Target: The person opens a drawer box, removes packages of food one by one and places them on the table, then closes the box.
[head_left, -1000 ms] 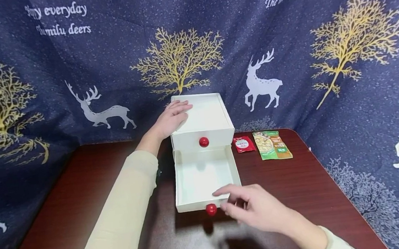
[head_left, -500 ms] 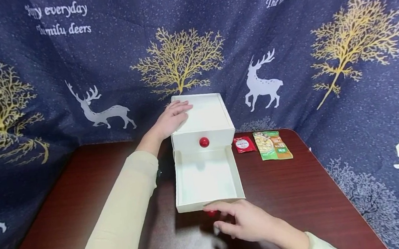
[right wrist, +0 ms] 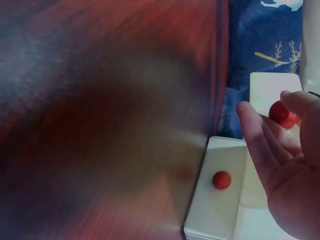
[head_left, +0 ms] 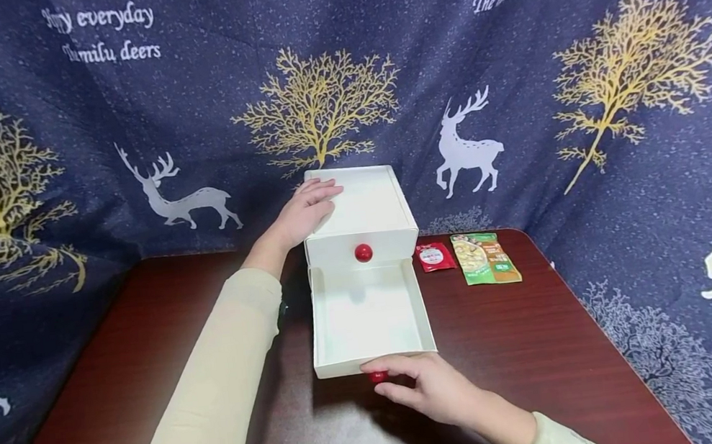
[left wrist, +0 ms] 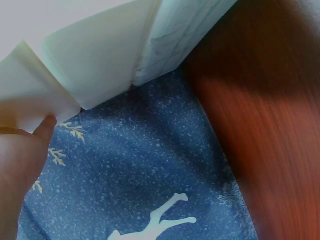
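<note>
A white cabinet (head_left: 367,203) with red knobs stands at the back of the table. Its white drawer (head_left: 369,315) below the top one is pulled out, with nothing visible inside. My left hand (head_left: 308,214) rests on the cabinet's top left edge, fingers extended; in the left wrist view its thumb (left wrist: 46,129) lies against the white side. At the pulled-out drawer's front, my right hand (head_left: 435,387) has its thumb and index finger around the red knob (right wrist: 283,115). The finger covers part of that knob in the head view.
A small red packet (head_left: 436,257) and a green-and-orange food pouch (head_left: 486,259) lie right of the cabinet. Another red knob (right wrist: 221,180) shows on a lower drawer front. Behind the wooden table (head_left: 504,329) hangs a blue deer-print cloth (head_left: 333,7).
My right hand has moved left and down from the drawer's right front corner to its knob, and the thumb has come closer to the knob. The left hand and drawer stay put.
</note>
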The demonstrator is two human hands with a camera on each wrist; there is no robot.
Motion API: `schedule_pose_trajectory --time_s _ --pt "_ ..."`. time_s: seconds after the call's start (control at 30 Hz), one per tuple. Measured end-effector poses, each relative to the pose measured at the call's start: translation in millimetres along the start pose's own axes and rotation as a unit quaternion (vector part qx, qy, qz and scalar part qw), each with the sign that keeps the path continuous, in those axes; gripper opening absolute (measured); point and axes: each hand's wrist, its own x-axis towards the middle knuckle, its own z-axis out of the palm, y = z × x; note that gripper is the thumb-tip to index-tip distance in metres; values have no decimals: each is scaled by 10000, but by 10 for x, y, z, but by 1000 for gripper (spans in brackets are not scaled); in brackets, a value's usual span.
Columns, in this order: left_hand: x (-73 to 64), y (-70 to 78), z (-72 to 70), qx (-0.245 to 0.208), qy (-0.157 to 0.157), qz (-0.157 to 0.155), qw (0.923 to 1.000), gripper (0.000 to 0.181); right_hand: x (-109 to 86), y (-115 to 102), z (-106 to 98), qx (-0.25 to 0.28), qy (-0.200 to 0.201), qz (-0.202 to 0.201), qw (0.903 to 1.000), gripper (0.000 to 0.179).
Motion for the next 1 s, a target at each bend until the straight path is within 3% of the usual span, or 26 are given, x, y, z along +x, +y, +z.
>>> schedule_pose_trajectory --time_s 0.23,1.0 --pt "7 -8 -1 42 -6 19 10000 50 52 30 -20 -172 133 -46 9998 36" --pt "11 -13 -10 15 -18 -36 10000 49 136 58 -29 -46 83 116 9999 32"
